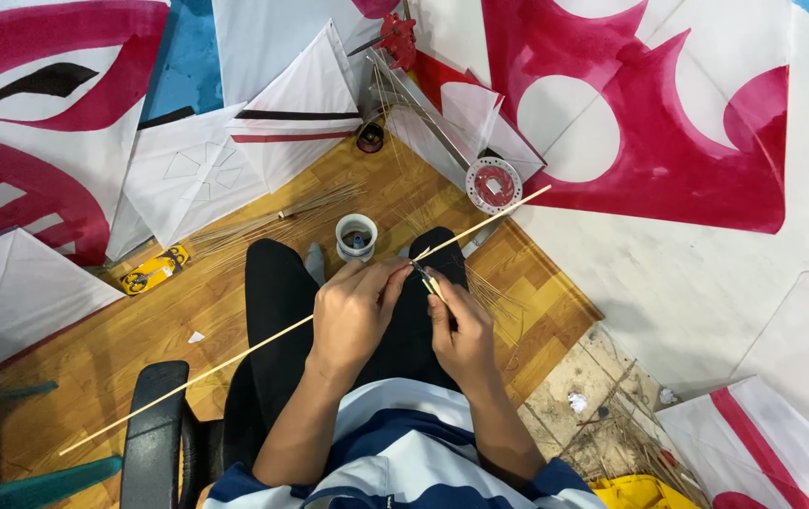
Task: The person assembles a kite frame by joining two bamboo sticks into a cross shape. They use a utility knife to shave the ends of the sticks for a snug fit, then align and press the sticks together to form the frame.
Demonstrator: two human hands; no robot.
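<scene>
I sit with black trousers over a wooden floor. My left hand (355,311) pinches a long thin bamboo stick (235,354) that runs from the lower left up to the upper right, across my lap. My right hand (461,330) holds a small knife with a yellow handle (431,283), its tip against the stick just beside my left fingers. Both hands meet above my knees.
A small white cup (356,236) stands on the floor beyond my knees. A bundle of thin bamboo sticks (272,221), a yellow cutter (153,269), a round thread spool (493,184) and large white and pink paper kites (668,141) surround me. A black chair arm (152,434) is at lower left.
</scene>
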